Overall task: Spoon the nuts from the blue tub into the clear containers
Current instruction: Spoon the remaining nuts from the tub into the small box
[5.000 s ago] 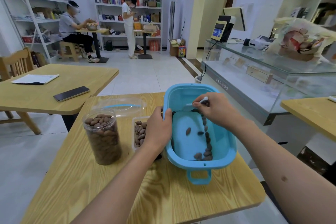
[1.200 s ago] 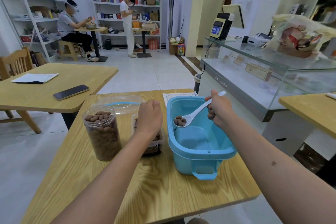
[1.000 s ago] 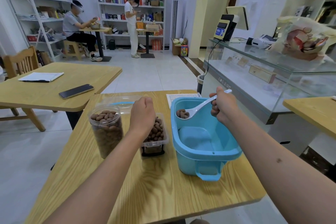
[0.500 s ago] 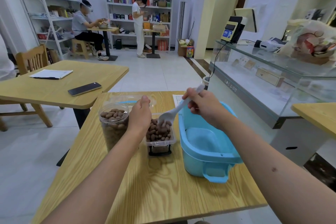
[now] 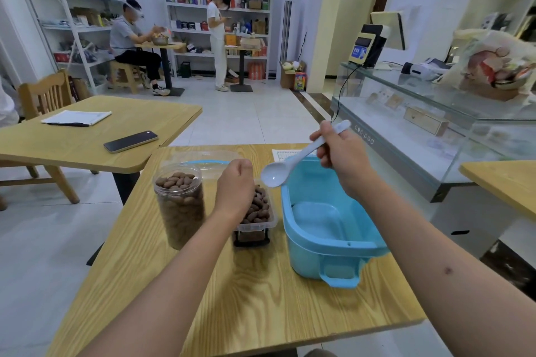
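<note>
You look nearly finished: the blue tub (image 5: 327, 223) shows a bare floor with no nuts visible, the round jar (image 5: 179, 203) is full to the top and the small clear box (image 5: 258, 213) is heaped. Your right hand (image 5: 339, 153) pinches the white spoon (image 5: 293, 164), its bowl empty above the box's edge. Your left hand (image 5: 235, 185) curls against the box, though you cannot tell whether it grips it.
</note>
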